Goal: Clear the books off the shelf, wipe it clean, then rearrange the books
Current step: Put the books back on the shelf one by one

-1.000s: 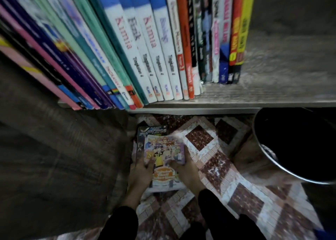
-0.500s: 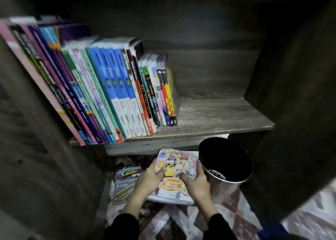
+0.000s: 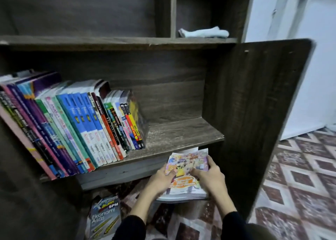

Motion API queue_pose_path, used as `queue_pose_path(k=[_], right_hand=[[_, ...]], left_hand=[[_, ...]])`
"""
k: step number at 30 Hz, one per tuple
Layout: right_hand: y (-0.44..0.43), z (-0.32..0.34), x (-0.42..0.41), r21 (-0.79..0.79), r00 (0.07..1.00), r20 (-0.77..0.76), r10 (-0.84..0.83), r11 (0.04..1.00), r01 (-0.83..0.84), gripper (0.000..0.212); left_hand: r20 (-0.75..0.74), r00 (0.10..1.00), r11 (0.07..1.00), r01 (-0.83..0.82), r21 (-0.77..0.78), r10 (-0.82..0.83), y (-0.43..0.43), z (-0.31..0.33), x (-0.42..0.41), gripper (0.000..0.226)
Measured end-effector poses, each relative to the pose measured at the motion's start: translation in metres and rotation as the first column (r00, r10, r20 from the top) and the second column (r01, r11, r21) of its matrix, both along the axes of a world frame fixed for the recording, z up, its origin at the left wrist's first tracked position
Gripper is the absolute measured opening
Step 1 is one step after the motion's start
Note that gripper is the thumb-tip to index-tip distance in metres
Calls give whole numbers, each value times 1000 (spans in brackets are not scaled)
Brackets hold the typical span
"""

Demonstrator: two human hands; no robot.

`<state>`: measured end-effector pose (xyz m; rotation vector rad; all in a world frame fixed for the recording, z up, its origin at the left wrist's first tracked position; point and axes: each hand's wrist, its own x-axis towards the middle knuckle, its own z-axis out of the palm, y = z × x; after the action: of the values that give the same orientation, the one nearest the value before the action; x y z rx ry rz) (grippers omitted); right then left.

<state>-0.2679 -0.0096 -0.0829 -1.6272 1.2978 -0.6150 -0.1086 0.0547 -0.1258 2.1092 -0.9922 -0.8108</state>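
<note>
Both hands hold a colourful cartoon-covered book just below the front edge of the shelf. My left hand grips its left side, thumb on the cover. My right hand grips its right side. More thin books seem stacked under it. A row of leaning books fills the left half of the shelf; the right half is bare wood. A pale blue cloth lies folded in the upper right compartment.
A textbook marked Ekonomi Asas lies on the patterned floor mat below the shelf. The cabinet's dark side panel stands close on the right. A white wall is beyond it.
The book has been lifted from the floor up and to the right, toward the shelf edge, with both hands. The view has risen; the black bin is now hidden behind the book.
</note>
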Motion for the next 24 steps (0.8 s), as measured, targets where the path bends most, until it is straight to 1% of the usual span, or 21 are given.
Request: queue_pose_path(k=[5, 8, 10, 11, 13, 15, 17, 19, 21, 24], right_hand=[[-15, 30, -25, -49, 999, 10, -53, 997, 53, 76], [-30, 43, -29, -80, 995, 43, -86, 993, 89, 79], [-42, 49, -28, -86, 993, 58, -99, 991, 104, 84], [-47, 52, -25, -91, 993, 63, -99, 990, 105, 86], [-61, 54, -18, -103, 993, 66, -100, 989, 107, 86], [-77, 53, -9, -110, 994, 61, -87, 990, 93, 85], [-92, 49, 1, -107, 997, 50, -57, 992, 62, 84], [-107, 43, 12, -90, 999, 48, -9, 996, 14, 85], [-116, 37, 22, -85, 998, 29, 60, 995, -58, 87], [-130, 19, 39, -115, 985, -20, 173, 978, -174, 89]], left_hand=[[-64, 997, 992, 41, -121, -49, -32, 24, -20, 35], [-74, 995, 987, 60, -150, -71, -48, 42, -24, 27], [-54, 997, 981, 47, -188, -58, -63, 49, -19, 45], [-51, 998, 979, 28, -200, -39, -70, 52, -16, 49], [-68, 997, 971, 7, -239, -24, -83, 56, -11, 41], [-97, 995, 960, -43, -276, 16, -94, 59, -5, 37], [-150, 985, 945, -126, -303, 83, -104, 54, 1, 43], [-168, 972, 929, -211, -303, 166, -112, 42, 9, 52], [-125, 961, 923, -271, -273, 246, -112, 29, 14, 59], [-26, 942, 915, -332, -231, 335, -110, 13, 18, 62]])
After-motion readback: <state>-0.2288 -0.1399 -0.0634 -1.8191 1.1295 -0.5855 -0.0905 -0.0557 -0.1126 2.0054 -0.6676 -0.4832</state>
